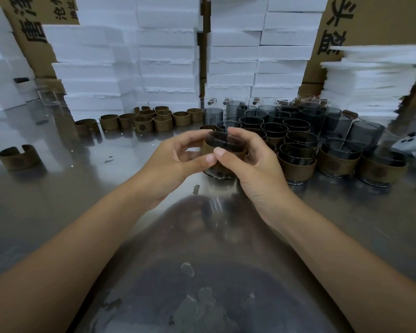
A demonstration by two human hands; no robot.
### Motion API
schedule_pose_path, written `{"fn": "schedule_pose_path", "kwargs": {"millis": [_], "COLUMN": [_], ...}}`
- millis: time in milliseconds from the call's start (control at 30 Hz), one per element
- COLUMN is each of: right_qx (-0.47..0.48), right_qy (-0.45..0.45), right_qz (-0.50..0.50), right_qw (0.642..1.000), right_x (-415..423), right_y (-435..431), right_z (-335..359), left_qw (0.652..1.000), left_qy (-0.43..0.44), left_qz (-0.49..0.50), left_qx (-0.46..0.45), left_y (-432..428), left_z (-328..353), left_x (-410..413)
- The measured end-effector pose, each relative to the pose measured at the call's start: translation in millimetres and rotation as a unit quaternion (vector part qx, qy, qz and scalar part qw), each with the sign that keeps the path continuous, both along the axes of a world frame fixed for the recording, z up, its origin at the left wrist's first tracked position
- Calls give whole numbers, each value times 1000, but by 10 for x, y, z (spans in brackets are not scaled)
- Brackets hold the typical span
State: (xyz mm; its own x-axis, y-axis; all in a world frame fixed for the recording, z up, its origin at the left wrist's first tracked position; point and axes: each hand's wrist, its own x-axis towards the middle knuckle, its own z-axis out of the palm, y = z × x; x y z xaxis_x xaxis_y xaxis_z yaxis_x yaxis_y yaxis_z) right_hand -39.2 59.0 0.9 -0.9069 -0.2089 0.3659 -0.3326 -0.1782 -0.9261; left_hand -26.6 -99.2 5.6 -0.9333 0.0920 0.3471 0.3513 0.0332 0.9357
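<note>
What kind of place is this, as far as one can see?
Probably a small packing or assembly workshop. Rows of dark glass cups stand on a metal table, loose brown sleeves lie beside them, and white foam boxes are stacked behind. The left hand and right hand hold one sleeved cup.

The reflective metal bench [58, 212] fills the foreground. White foam boxes [168, 56] stand stacked in columns along its rear edge. Brown cardboard cartons [382, 20] with black printed characters rise behind them, left and right. Foam sheets [370, 80] are piled at right.
</note>
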Motion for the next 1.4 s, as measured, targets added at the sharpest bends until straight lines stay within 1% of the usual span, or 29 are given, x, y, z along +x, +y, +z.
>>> {"fn": "schedule_pose_path", "kwargs": {"millis": [67, 200, 333, 400, 500, 633, 700, 733, 800, 900, 967, 1133, 1267, 1400], "right_qx": [29, 78, 182, 211, 237, 271, 307, 332, 376, 415, 423, 405, 392, 409], "right_qy": [17, 32, 51, 62, 61, 75, 84, 94, 112, 109, 100, 87, 94, 104], "right_qz": [-32, -62, -119, -134, -148, -166, -197, -217, -253, -273, -275, -270, -267, -253], "right_qw": [999, 994, 975, 966, 958, 945, 928, 913, 884, 861, 858, 869, 875, 871], "right_x": [4, 24, 15, 13, 8, 27, 41, 45, 50, 46, 37, -17, -43, -50], "right_y": [-7, -2, -2, -2, 8, 0, 8, 20, 56, 91, 104, 135, 154, 157], "right_z": [-6, -29, -65, -76, -77, -78, -73, -67, -48, -27, -22, -35, -63, -79], "left_qw": [1000, 998, 989, 985, 985, 982, 981, 981, 981, 980, 980, 979, 977, 977], "left_qy": [-5, -33, -74, -88, -94, -94, -96, -96, -97, -100, -99, -94, -88, -84], "left_qz": [-9, -31, -51, -52, -29, 49, 82, 92, 102, 103, 101, 107, 119, 137], "left_qx": [-17, -50, -119, -138, -143, -153, -147, -142, -136, -138, -139, -147, -150, -139], "left_y": [6, 0, -41, -59, -65, -83, -93, -95, -94, -92, -94, -118, -128, -157], "left_z": [-9, -15, -21, -23, -23, -41, -52, -55, -53, -48, -51, -66, -82, -104], "left_x": [4, 0, -9, -13, -31, -70, -79, -80, -82, -81, -79, -76, -78, -87]}}
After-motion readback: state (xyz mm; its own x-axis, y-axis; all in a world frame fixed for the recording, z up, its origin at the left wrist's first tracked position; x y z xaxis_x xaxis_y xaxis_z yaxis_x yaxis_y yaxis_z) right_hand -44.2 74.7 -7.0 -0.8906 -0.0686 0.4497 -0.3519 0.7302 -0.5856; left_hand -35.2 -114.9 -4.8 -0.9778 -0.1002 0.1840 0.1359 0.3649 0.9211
